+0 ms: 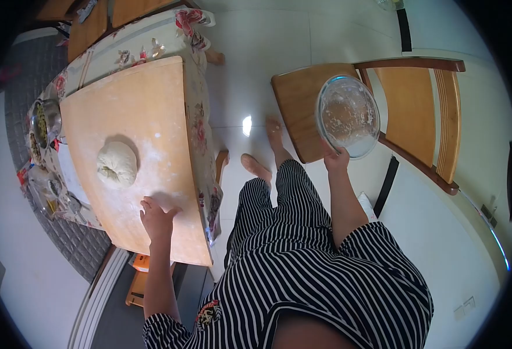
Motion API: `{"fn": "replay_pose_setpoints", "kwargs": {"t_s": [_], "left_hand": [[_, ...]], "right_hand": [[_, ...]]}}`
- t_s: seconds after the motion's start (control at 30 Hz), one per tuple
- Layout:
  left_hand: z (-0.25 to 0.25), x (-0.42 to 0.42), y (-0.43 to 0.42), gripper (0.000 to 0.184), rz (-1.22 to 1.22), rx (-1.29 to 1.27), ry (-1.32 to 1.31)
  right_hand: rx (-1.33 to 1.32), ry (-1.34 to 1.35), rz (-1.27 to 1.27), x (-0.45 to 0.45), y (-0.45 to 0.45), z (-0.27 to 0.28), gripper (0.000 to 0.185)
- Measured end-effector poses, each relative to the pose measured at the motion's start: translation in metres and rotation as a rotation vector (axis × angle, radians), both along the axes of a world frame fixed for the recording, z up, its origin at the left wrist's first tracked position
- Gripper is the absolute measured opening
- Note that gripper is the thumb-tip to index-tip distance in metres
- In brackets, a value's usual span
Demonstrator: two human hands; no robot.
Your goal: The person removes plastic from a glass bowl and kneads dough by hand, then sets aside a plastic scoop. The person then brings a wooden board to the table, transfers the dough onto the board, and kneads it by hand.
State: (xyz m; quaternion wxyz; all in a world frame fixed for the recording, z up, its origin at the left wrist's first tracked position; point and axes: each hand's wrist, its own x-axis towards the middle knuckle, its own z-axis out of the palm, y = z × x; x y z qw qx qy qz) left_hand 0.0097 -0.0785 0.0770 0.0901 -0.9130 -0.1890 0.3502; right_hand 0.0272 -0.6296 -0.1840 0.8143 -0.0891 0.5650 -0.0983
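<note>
A pale ball of dough (pixel 117 165) rests on a large floured wooden board (pixel 145 104) at the left. Over the near part of that board is my left hand (pixel 157 219), its fingers apart and nothing in them. The dough lies a little beyond its fingertips, not touched. Out to the right, my right hand (pixel 336 160) grips the rim of a round clear glass bowl (pixel 349 116). Bits of flour or dough cling to the inside of the bowl. It is held above the wooden seat of a chair (pixel 297 110); whether it touches the seat I cannot tell.
The board lies on a table with a flowered tablecloth (pixel 198 125). At the table's far side stand a metal bowl (pixel 48 122) with greenish food and several small containers. Chopsticks (pixel 85 70) lie beyond the board. The chair's backrest (pixel 407 110) faces right, near the wall.
</note>
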Motion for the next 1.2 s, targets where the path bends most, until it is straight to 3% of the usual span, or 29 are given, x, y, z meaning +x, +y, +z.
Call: {"fn": "replay_pose_setpoints", "kwargs": {"t_s": [0.3, 0.37, 0.5, 0.57, 0.63, 0.7, 0.77, 0.83, 0.9, 0.93, 0.97, 1.07, 1.13, 1.2], "left_hand": [[-0.004, 0.005, 0.002, 0.117, 0.089, -0.031, 0.033], [-0.012, 0.003, 0.012, 0.113, -0.018, -0.017, -0.020], [-0.011, 0.014, 0.019, 0.072, -0.125, -0.161, -0.061], [-0.040, 0.019, 0.060, 0.065, -0.272, -0.249, 0.075], [-0.030, 0.025, 0.047, 0.058, -0.272, -0.383, 0.091], [-0.057, 0.038, 0.065, 0.051, -0.327, -0.389, -0.036], [-0.053, 0.018, 0.056, 0.063, -0.122, -0.387, -0.122], [-0.056, -0.017, 0.022, 0.069, -0.282, -0.040, -0.638], [-0.023, -0.039, -0.076, 0.069, -0.438, -0.208, -0.821], [-0.030, -0.026, -0.118, 0.060, -0.351, -0.340, -0.873], [-0.030, -0.036, -0.179, 0.058, -0.109, -0.495, -0.841], [-0.064, -0.058, -0.325, 0.053, -0.130, -0.477, -0.371], [-0.159, -0.079, -0.329, 0.054, -0.540, -0.661, -0.236], [-0.218, -0.064, -0.314, 0.057, -0.499, -0.598, -0.036]], "right_hand": [[-0.003, -0.065, 0.039, -0.062, 0.006, 0.001, 0.062], [-0.008, -0.110, 0.034, -0.087, 0.012, 0.010, 0.062], [-0.009, -0.063, 0.001, -0.138, 0.020, 0.030, 0.059], [0.034, -0.165, -0.024, -0.173, 0.013, 0.035, 0.059], [-0.012, -0.161, -0.043, -0.208, 0.003, 0.038, 0.058], [0.015, -0.085, -0.001, -0.196, -0.020, 0.020, 0.057], [-0.025, -0.059, -0.039, -0.233, -0.038, 0.026, 0.056], [-0.050, -0.026, -0.059, -0.266, -0.055, 0.030, 0.055], [-0.075, -0.022, -0.009, -0.305, -0.082, 0.025, 0.054], [-0.076, 0.047, 0.075, -0.251, -0.105, 0.009, 0.052], [-0.055, 0.042, 0.061, -0.264, -0.127, -0.006, 0.052], [-0.031, 0.085, -0.036, -0.296, -0.178, -0.049, 0.052], [-0.032, 0.097, -0.079, -0.304, -0.204, -0.069, 0.054], [-0.098, 0.134, -0.100, -0.268, -0.183, -0.068, 0.055]]}}
